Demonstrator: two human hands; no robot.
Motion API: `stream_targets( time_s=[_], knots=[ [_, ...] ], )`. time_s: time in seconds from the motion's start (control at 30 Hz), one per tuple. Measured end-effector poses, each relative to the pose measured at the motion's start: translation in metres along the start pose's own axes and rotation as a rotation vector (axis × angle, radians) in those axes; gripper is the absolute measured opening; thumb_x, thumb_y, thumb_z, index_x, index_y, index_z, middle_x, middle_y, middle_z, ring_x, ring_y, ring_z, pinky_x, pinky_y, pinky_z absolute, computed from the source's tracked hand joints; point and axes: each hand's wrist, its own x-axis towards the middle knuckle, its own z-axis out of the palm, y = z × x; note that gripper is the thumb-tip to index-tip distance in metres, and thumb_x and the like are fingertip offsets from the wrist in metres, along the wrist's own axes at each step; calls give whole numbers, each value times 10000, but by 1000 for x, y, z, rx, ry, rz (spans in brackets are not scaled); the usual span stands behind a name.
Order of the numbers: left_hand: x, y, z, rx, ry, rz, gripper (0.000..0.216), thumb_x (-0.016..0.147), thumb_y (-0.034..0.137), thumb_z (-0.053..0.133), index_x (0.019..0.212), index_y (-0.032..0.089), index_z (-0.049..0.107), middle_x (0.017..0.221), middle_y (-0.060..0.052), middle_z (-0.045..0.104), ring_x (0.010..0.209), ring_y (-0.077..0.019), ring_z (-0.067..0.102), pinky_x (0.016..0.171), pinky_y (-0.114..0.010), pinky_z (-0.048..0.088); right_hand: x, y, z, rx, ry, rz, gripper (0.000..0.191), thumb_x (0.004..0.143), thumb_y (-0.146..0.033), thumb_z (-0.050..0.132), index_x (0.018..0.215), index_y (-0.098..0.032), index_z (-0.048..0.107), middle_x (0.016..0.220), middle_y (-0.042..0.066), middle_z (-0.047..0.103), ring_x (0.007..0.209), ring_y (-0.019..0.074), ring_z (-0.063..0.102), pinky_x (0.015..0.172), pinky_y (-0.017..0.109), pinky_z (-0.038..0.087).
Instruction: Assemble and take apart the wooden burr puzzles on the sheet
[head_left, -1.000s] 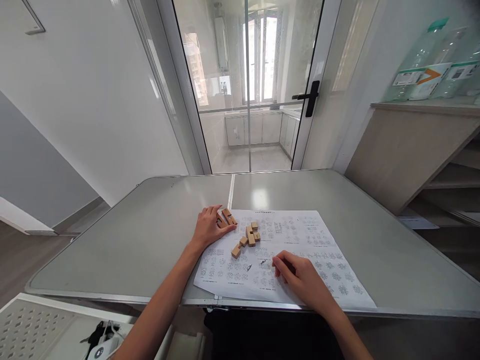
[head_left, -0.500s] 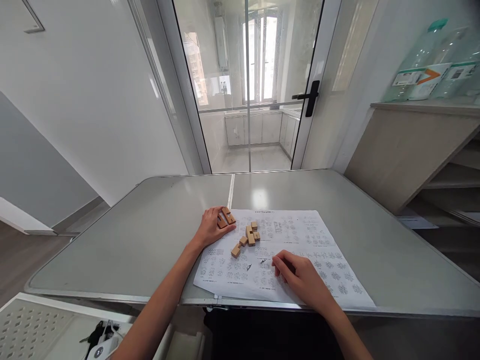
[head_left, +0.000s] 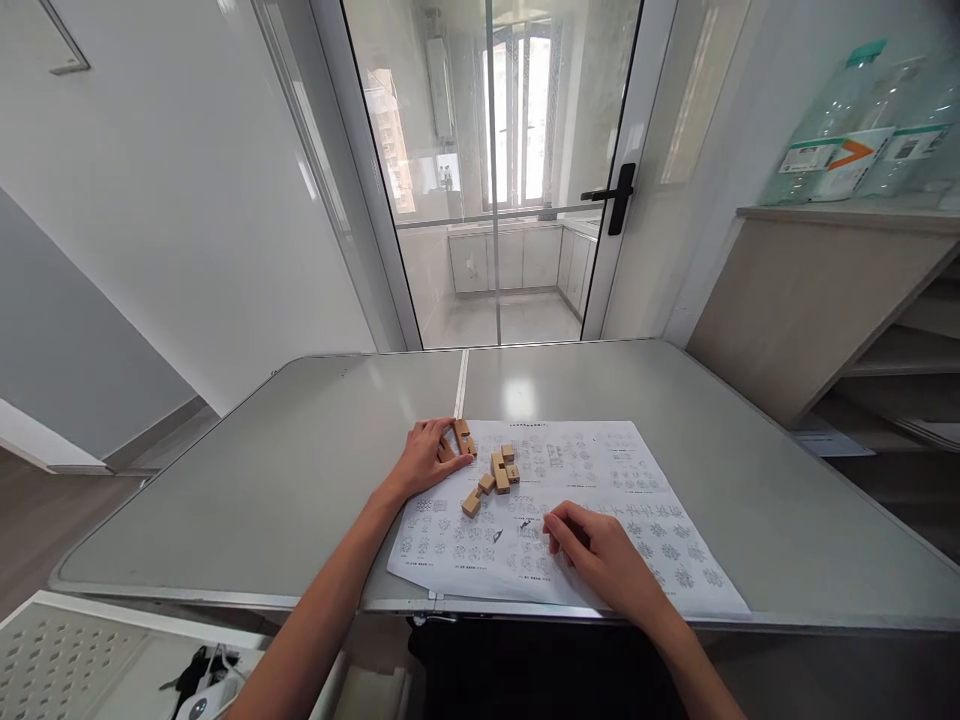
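At the paper's upper left corner, my left hand (head_left: 431, 460) curls around notched wooden puzzle pieces (head_left: 464, 437). Its thumb lies along their near side, and the fingers partly hide one of them. Just right of that hand, more wooden puzzle pieces (head_left: 500, 472) lie in a loose cluster on the printed sheet (head_left: 585, 510), with a small block (head_left: 471, 503) at the near end. My right hand (head_left: 592, 550) rests on the sheet's lower middle, its fingers curled in and nothing visible in them. Two small dark marks or bits lie left of it.
The sheet lies on a grey folding table (head_left: 315, 430) with a metal seam (head_left: 461, 385). Beyond stands a glass door with a black handle (head_left: 620, 198). Plastic bottles (head_left: 832, 140) sit on a shelf at the right. Below left, a white perforated surface (head_left: 60, 660) holds keys and a cable.
The notched pieces in my left hand have turned to a steeper angle, and its fingers have shifted slightly. My right hand and the clustered pieces stay in place.
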Motion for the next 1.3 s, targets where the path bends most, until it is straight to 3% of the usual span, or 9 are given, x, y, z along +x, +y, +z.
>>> stream_targets(
  time_s=[0.13,0.33,0.53,0.6,0.73,0.93,1.2,1.3],
  knots=[
    [0,-1,3,61,51,-8,766,841,715,707,1463,301,541,1466,-106,597,1407,-385,446,1141,-564,374,1,0,0,-17,-4,3,477,1060,-602,447,835,-225,634,757,33,700,657,194,584,646,305,443],
    [1,-11,12,131,171,-184,1007,667,833,766,1462,262,531,1504,-168,516,1417,-445,413,1160,-631,344,0,-2,-1,-15,1,-3,479,1059,-605,450,833,-225,635,745,31,696,649,192,577,644,304,443],
    [0,-10,8,-20,49,-63,916,797,760,722,1531,287,445,1624,-142,406,1482,-383,420,1118,-518,487,-1,-2,-1,-3,-5,1,475,1062,-605,446,847,-225,636,754,28,697,650,190,583,641,302,444],
    [0,-8,5,-38,9,-30,891,822,733,719,1540,287,439,1617,-139,432,1457,-376,469,1123,-514,492,0,0,-1,-9,-10,-2,483,1062,-611,441,846,-224,634,757,29,698,652,190,585,643,302,446],
    [0,-5,3,-60,-34,-10,869,827,714,727,1537,296,452,1511,-120,564,1410,-370,518,1156,-535,460,0,0,-1,-9,-10,-3,497,1060,-624,437,841,-224,635,756,27,700,650,188,594,648,302,455],
    [-1,-2,1,-75,-43,8,814,840,696,725,1523,323,487,1487,-92,587,1447,-355,457,1142,-518,468,0,-2,0,-7,-2,-5,500,1058,-625,442,829,-225,634,745,25,700,649,188,599,645,307,458],
    [-1,3,0,31,-58,72,863,870,665,714,1616,390,378,1635,-56,468,1487,-367,405,1222,-577,350,0,-1,0,-16,0,-10,495,1059,-617,445,834,-222,640,743,27,701,643,185,588,638,306,453],
    [3,6,4,92,-87,75,762,891,694,670,1576,442,449,1673,-36,416,1494,-396,379,1223,-644,302,-1,-2,0,-17,5,-15,504,1058,-630,434,845,-224,643,750,27,706,636,185,591,636,305,463]
  ],
)
